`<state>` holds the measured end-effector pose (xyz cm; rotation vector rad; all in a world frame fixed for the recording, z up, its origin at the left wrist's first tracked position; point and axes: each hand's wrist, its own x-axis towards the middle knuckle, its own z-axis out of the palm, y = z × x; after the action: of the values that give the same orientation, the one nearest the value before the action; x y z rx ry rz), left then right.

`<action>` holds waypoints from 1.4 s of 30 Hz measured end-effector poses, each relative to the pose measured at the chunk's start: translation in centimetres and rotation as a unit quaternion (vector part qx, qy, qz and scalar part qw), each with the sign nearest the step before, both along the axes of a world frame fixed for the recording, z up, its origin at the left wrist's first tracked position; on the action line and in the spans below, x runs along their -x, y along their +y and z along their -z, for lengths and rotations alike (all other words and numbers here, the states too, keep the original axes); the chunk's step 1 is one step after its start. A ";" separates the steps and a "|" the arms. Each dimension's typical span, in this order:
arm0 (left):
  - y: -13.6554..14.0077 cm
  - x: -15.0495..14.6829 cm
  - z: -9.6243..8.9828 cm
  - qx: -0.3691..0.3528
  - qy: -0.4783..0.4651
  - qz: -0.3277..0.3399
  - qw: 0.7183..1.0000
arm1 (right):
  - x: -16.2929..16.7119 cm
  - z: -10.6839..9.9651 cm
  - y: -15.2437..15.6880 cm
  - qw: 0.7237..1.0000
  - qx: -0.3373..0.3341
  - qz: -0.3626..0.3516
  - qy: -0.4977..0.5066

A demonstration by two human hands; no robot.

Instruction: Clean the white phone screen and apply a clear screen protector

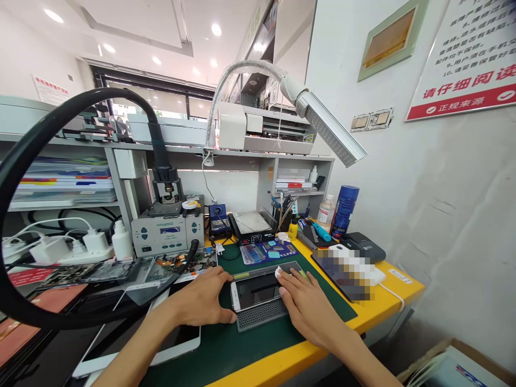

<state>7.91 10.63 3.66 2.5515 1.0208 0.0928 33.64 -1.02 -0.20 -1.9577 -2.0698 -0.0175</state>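
A white-framed smartphone [258,292] lies screen up on a grey perforated pad [264,316], on the green work mat [242,355]. My left hand [201,298] rests at the pad's left end, thumb and fingers spread apart near its corners. Under the fingertips of my right hand [303,303] a small white cloth or tissue [279,273] is pressed on the right part of the phone's screen. My right fingers lie close together and hide the phone's right end.
A white tablet [177,349] lies left of the pad, below a thick black hose [60,321]. Behind stand a grey soldering station [167,236] and a small heating plate [253,223]. A lamp [330,126] hangs overhead. At right are a blue spray can [344,212] and a dark, partly blurred panel [332,274].
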 end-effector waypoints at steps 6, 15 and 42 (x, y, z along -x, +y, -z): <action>-0.1 -0.1 -0.1 -0.005 0.000 -0.001 1.000 | 0.9 -0.4 0.8 1.000 -0.008 -0.002 -0.016; 0.0 -0.1 0.2 -0.019 0.003 0.001 1.000 | 3.8 -0.7 1.4 0.999 -0.001 -0.049 -0.004; 0.4 0.1 0.9 -0.046 -0.011 0.011 0.999 | 8.4 -1.1 0.4 0.986 0.008 -0.162 0.038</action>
<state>7.76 11.07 2.75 2.6370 0.9999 0.1654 25.22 -0.63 0.88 -1.5815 -2.3149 0.1392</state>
